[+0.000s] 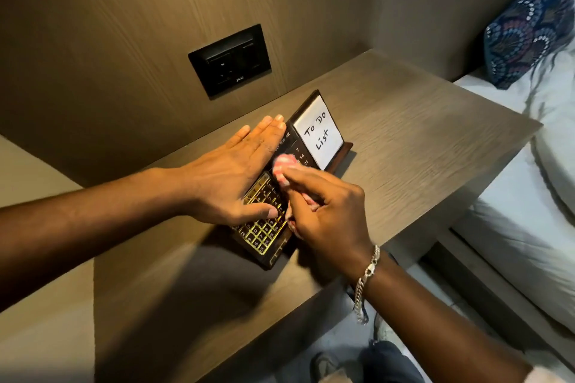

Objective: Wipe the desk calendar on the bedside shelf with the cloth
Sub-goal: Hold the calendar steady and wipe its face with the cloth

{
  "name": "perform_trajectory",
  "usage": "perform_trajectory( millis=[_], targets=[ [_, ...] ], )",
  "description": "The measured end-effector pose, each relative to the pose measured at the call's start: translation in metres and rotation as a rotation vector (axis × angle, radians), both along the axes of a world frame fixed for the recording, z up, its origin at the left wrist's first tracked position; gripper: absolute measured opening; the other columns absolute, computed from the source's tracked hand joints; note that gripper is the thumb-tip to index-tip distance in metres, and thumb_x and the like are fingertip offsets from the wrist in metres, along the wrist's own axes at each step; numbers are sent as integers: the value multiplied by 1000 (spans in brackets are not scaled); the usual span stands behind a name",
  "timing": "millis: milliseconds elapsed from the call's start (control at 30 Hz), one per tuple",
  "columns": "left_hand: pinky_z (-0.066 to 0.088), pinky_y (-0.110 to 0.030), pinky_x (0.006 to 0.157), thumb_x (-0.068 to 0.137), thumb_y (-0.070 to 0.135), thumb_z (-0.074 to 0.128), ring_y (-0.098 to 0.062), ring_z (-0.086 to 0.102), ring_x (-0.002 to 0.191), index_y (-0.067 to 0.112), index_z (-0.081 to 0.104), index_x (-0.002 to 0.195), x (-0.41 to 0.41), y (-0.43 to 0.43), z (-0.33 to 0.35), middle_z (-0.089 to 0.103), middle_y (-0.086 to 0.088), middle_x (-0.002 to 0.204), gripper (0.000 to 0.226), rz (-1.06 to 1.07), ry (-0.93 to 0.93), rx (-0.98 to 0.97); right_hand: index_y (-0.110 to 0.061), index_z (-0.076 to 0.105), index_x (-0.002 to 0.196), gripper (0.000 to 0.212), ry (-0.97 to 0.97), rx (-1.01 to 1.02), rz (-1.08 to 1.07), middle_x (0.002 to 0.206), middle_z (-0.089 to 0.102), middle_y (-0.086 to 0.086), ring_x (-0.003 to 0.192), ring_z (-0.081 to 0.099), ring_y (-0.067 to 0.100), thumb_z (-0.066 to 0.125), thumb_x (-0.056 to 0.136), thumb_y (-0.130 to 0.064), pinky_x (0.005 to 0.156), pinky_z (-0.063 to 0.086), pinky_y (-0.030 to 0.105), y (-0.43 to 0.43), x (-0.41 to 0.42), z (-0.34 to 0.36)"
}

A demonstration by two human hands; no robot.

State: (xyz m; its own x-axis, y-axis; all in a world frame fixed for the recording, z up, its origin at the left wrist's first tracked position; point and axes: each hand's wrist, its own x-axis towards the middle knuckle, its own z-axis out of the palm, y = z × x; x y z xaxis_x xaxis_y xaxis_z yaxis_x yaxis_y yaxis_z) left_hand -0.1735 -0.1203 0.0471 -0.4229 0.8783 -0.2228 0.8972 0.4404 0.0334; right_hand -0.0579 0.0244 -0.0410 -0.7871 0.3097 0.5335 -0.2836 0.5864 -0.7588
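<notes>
The desk calendar (264, 233), a dark wooden stand with gold-framed number tiles and a white "To Do List" card (319, 135), stands tilted on the wooden bedside shelf (420, 140). My left hand (239, 171) lies flat over its top edge with fingers straight and the thumb pressed on the number tiles, holding it steady. My right hand (329, 211) pinches a bunched pink-and-white cloth (280, 169) and presses it against the middle of the calendar's face. Part of the number grid is hidden under both hands.
A black socket plate (230, 60) is set in the wood wall behind the calendar. A bed with white sheets (510, 221) and a blue patterned pillow (529, 25) lies to the right. The shelf's front edge (280, 333) runs below my right wrist.
</notes>
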Motion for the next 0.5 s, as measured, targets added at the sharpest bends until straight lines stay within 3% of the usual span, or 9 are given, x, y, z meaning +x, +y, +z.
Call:
perform_trajectory(
  millis=[167,233,300,367,500],
  targets=[
    [-21,-24,115,73,81,38,-10,-32,145,15,-30,147,1,2,1,-32,-6,159,120,15,-3,-12,-13,70,120,40,-92,203,-19,130,69,2,122,63,12,63,83,1,105,50,25,21,-9,2],
    [-22,-22,114,75,79,41,-8,-33,144,15,-30,147,2,2,0,-33,-5,158,120,23,-15,-2,-14,72,116,37,-120,196,-45,125,72,2,117,67,13,63,83,1,101,54,28,16,0,-5],
    [-23,-21,113,76,77,43,-8,-33,144,15,-30,147,4,3,0,-34,-5,158,120,21,-22,-4,-15,74,111,35,-97,116,-59,117,75,2,108,68,9,66,81,1,98,53,19,6,7,-11],
    [-23,-22,113,76,77,43,-9,-33,144,14,-30,147,4,3,0,-34,-6,158,120,14,-23,-7,-15,74,112,37,-62,57,-35,116,76,1,109,64,2,68,80,0,103,42,6,-3,9,-11],
    [-19,-26,117,76,79,40,-10,-31,145,13,-28,148,3,2,1,-32,-7,159,119,-5,10,-2,-15,70,121,43,5,96,43,128,70,1,124,59,5,66,81,1,111,37,12,8,-5,-1]
  ],
)
